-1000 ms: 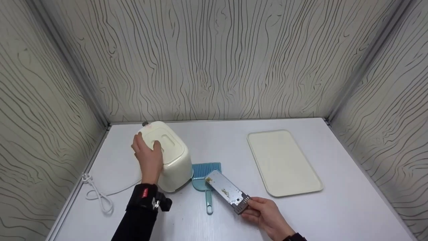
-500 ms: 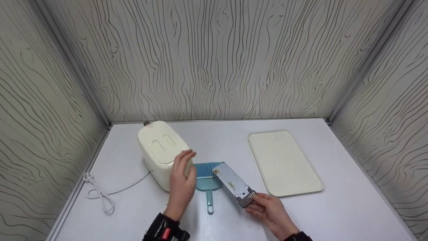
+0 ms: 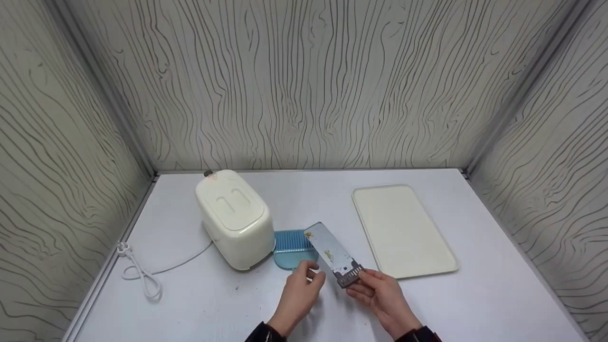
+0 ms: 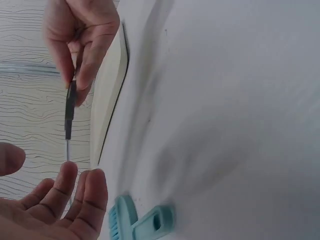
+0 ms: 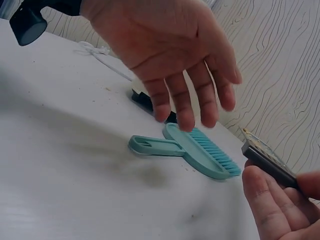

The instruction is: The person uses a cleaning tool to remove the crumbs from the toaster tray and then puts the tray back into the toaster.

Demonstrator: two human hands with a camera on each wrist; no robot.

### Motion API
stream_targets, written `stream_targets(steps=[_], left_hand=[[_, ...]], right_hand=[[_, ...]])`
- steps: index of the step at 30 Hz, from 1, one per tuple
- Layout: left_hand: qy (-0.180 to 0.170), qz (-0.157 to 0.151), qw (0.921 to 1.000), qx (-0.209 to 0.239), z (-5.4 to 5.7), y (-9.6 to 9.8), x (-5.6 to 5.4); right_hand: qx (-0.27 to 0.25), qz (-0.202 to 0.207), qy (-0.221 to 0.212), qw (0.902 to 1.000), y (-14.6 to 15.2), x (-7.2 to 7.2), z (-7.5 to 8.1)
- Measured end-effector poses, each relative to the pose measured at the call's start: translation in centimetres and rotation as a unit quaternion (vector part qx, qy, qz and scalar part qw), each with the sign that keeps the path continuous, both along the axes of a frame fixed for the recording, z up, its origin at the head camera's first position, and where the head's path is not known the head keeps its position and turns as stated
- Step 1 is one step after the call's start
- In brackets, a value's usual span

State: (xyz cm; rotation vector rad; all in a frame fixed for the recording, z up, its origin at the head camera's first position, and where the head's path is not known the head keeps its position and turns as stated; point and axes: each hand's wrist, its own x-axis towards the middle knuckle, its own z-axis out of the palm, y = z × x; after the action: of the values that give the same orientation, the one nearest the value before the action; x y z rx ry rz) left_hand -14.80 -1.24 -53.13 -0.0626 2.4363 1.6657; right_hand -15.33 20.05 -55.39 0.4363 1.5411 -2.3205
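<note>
My right hand (image 3: 385, 300) pinches a toaster crumb tray (image 3: 328, 247) by its dark slotted end, thumb on top and fingers beneath. The flat metal tray is held up off the table, tilted, with golden-brown crumbs on its surface. My left hand (image 3: 298, 295) hovers just left of it, fingers loosely bent and holding nothing; the right wrist view shows its bare palm. Under and beyond the hands lies a teal brush (image 5: 202, 155), bristles pointing away, its handle hidden behind my left hand in the head view. A cream toaster (image 3: 247, 240) with a lid stands to the left.
On the right of the white table lies a shallow cream tray (image 3: 403, 232). The toaster's white cord and plug (image 3: 124, 250) trail to the left edge. Small crumbs (image 3: 237, 288) are scattered in front of the toaster. Wood-patterned panels (image 3: 304, 85) enclose the back and sides.
My left hand has come off the toaster and swung right and nearer, beside the crumb tray. My right hand keeps its grip, and the crumb tray has shifted slightly right and away.
</note>
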Motion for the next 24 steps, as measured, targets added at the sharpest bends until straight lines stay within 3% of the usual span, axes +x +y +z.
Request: stream_targets(steps=[3, 6, 18, 24], left_hand=[[-0.036, -0.016, 0.9991, 0.019, -0.8, 0.9, -0.1], [-0.049, -0.016, 0.9977, 0.044, -1.4, 1.7, -0.1], [0.014, 0.044, 0.9985, 0.029, -2.7, 3.5, -0.4], [-0.007, 0.057, 0.9973, 0.046, -2.8, 3.9, -0.6]], right_hand=[[-0.003, -0.009, -0.003, 1.0, -0.3, -0.1, 0.1], [-0.007, -0.012, -0.004, 0.9999, -0.5, -0.2, 0.1], [-0.013, -0.03, -0.003, 0.9994, -1.4, -0.3, -0.1], [-0.01, -0.024, 0.003, 0.9997, -1.7, -0.3, -0.4]])
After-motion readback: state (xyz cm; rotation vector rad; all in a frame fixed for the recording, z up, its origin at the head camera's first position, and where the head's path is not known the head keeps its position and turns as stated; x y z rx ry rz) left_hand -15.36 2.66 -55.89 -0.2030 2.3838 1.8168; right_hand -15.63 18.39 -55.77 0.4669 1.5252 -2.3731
